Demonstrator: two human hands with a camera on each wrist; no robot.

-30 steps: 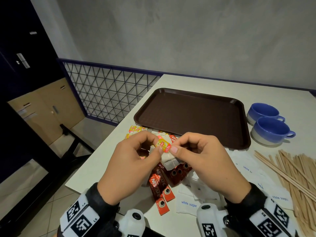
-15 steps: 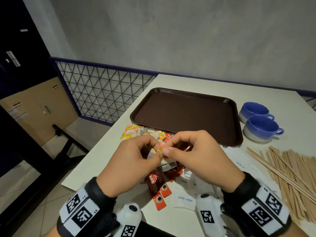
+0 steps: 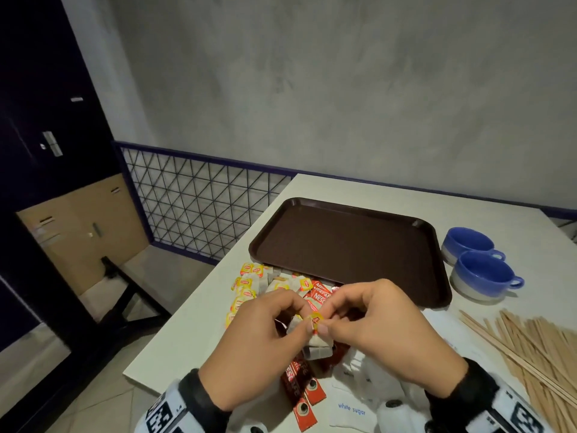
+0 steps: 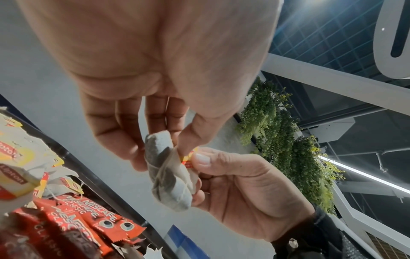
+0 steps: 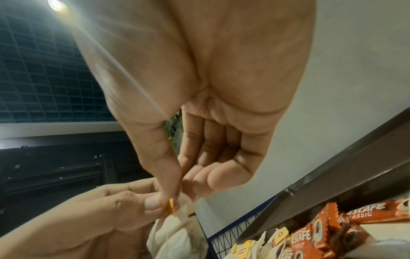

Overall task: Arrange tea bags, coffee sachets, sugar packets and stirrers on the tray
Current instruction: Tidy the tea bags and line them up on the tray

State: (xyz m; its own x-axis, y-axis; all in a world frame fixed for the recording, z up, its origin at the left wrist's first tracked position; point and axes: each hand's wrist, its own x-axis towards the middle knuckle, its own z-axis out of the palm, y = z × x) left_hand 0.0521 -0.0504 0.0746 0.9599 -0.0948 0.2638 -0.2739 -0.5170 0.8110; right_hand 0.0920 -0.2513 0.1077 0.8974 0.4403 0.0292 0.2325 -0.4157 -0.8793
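Thumb and forefinger of the left hand (image 3: 259,345) and right hand (image 3: 374,335) pinch one tea bag (image 3: 317,346) by its yellow tag above the sachet pile on the bench (image 3: 199,326), just short of the bare brown tray (image 3: 349,248).

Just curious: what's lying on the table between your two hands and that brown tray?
In the head view, loose tea bags and red coffee sachets lie between the hands and the tray.

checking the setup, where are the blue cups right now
In the head view, the two blue cups sit side by side on the white table at the right, just beyond the brown tray's right edge, behind the wooden stirrers.
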